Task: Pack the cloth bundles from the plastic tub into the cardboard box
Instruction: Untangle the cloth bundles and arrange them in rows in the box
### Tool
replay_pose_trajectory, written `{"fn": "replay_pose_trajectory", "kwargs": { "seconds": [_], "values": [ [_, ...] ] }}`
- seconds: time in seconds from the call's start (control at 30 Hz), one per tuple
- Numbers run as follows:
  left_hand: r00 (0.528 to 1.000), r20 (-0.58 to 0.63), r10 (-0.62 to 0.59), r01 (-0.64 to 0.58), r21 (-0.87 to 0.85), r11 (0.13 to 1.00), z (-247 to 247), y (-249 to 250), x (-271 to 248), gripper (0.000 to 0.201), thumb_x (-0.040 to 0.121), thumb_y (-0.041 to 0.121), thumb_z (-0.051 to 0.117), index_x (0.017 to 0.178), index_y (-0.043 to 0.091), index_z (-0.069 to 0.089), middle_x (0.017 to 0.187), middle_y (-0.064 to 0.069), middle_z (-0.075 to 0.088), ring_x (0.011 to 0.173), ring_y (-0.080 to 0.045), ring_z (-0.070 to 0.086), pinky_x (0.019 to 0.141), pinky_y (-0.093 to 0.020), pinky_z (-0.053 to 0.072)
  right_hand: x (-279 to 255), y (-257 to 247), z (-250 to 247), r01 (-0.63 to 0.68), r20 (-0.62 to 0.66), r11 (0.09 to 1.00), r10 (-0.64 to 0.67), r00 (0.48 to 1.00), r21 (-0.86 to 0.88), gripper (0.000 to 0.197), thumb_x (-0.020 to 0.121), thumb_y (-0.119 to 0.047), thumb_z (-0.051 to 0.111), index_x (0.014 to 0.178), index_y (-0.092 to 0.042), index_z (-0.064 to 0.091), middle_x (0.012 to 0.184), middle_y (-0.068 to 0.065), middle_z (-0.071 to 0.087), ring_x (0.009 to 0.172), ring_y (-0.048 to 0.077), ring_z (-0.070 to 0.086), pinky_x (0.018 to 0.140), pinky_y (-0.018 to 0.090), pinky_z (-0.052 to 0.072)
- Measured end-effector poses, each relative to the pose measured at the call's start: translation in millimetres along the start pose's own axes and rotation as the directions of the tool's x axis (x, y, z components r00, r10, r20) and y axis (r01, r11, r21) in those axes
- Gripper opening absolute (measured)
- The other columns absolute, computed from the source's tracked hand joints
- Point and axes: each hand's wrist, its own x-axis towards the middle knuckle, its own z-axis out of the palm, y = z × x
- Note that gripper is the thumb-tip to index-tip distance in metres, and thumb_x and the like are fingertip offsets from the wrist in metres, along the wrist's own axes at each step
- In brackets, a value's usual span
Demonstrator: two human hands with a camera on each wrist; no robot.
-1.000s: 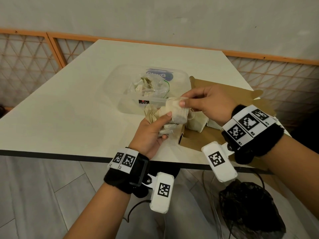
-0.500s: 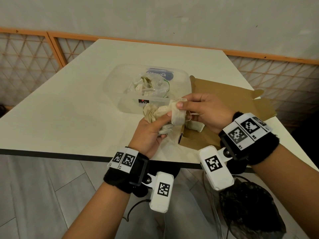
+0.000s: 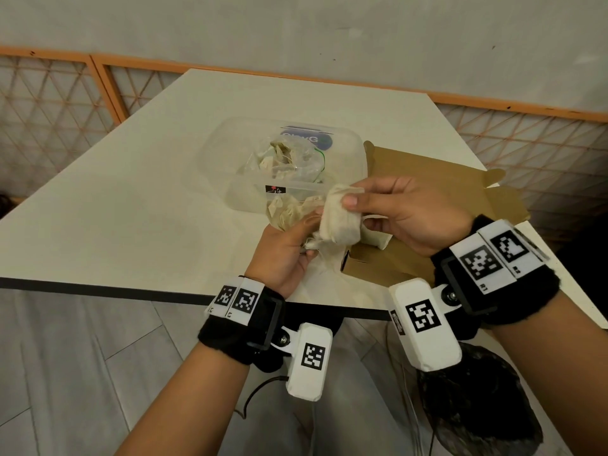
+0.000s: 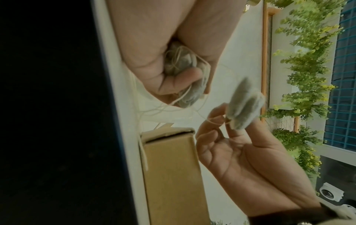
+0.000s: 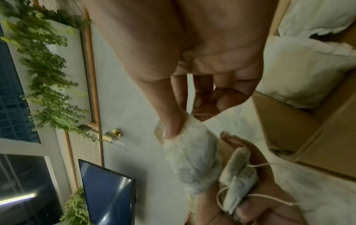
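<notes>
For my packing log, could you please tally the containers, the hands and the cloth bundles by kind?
plastic tub: 1
cardboard box: 1
hands: 2, the left hand and the right hand
cloth bundle pinched by the right hand: 1
other cloth bundles in the left hand, tub and box: too tangled to count
Total counted: 5

Left hand (image 3: 285, 255) palm-up, fingers curled round a bundle (image 4: 181, 71). Right hand (image 3: 406, 213) pinches another bundle (image 3: 340, 218) between thumb and forefinger.
</notes>
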Motion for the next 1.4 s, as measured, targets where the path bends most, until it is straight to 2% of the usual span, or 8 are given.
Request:
{"fn": "replay_pose_trajectory", "kwargs": {
  "seconds": [0.13,0.3,0.5,0.6,0.73,0.9,1.2,1.4],
  "values": [
    [1.0,0.012,-0.008,0.007,0.027,1.0,0,1,-1,0.062,0.065,0.012,0.074,0.121,-0.008,0.057,0.115,-0.027,0.059,0.102,-0.033,0.057,0.08,-0.036,0.049,5,8,10,-0.048,-0.03,0.997,0.046,0.998,-0.065,0.008,0.062,-0.016,0.074,0.069,-0.018,0.073,0.073,0.004,0.064,0.059,0.012,0.047,0.056,0.023,0.036],
    [0.998,0.055,0.002,-0.004,0.022,1.0,1,2,-1,0.047,0.081,0.019,0.065,0.121,-0.005,0.059,0.112,-0.018,0.065,0.098,-0.023,0.065,0.078,-0.03,0.054,10,9,16,-0.004,-0.121,0.992,-0.012,0.993,-0.13,0.013,0.076,0.0,0.069,0.081,-0.011,0.063,0.076,0.01,0.065,0.056,0.009,0.054,0.049,0.014,0.042],
    [0.998,0.063,-0.031,0.028,0.056,0.998,1,3,-1,0.05,0.086,0.036,0.062,0.125,0.005,0.059,0.121,-0.018,0.065,0.114,-0.031,0.061,0.1,-0.044,0.045,11,10,15,0.025,-0.131,0.974,-0.056,0.99,-0.225,0.026,0.072,-0.003,0.074,0.089,-0.018,0.061,0.071,0.008,0.061,0.058,0.007,0.06,0.06,0.015,0.049],
    [0.999,0.037,-0.032,0.031,0.04,0.999,0,3,0,0.054,0.084,0.037,0.062,0.126,0.003,0.058,0.121,-0.02,0.064,0.114,-0.034,0.06,0.1,-0.047,0.046,10,7,13,0.055,-0.12,0.946,-0.098,0.988,-0.319,0.027,0.071,-0.002,0.075,0.086,-0.019,0.061,0.074,0.01,0.059,0.068,0.015,0.059,0.071,0.024,0.05],
    [0.997,0.065,-0.035,0.034,0.013,0.999,1,3,-1,0.049,0.085,0.034,0.062,0.123,0.003,0.059,0.121,-0.02,0.064,0.114,-0.034,0.06,0.096,-0.045,0.049,10,2,11,0.078,-0.091,0.937,-0.115,0.989,-0.34,0.024,0.071,0.0,0.075,0.083,-0.016,0.061,0.068,0.003,0.06,0.06,0.008,0.059,0.065,0.017,0.051],
    [0.997,0.069,-0.024,0.024,-0.004,1.0,-1,2,0,0.043,0.087,0.022,0.062,0.123,-0.001,0.059,0.124,-0.024,0.061,0.119,-0.039,0.056,0.101,-0.051,0.042,11,3,11,0.085,-0.097,0.929,-0.127,0.987,-0.36,0.026,0.073,-0.003,0.075,0.086,-0.02,0.06,0.068,0.006,0.059,0.069,0.019,0.058,0.072,0.032,0.051],
    [0.999,0.015,-0.048,0.048,-0.029,0.998,0,1,2,0.05,0.082,0.022,0.067,0.123,-0.006,0.057,0.123,-0.027,0.06,0.118,-0.041,0.056,0.101,-0.052,0.042,17,8,13,0.145,-0.079,0.853,-0.212,0.974,-0.502,0.02,0.07,-0.009,0.078,0.07,-0.022,0.062,0.079,0.013,0.062,0.072,0.017,0.054,0.077,0.037,0.049],
    [0.998,-0.035,-0.052,0.049,-0.077,0.996,-1,3,2,0.048,0.083,0.019,0.064,0.126,-0.003,0.056,0.124,-0.023,0.061,0.115,-0.034,0.059,0.089,-0.039,0.052,9,7,9,0.129,-0.165,0.956,-0.177,0.97,-0.265,0.009,0.078,-0.005,0.07,0.085,-0.008,0.072,0.073,-0.007,0.07,0.068,-0.003,0.064,0.065,0.01,0.05]
  ]
}}
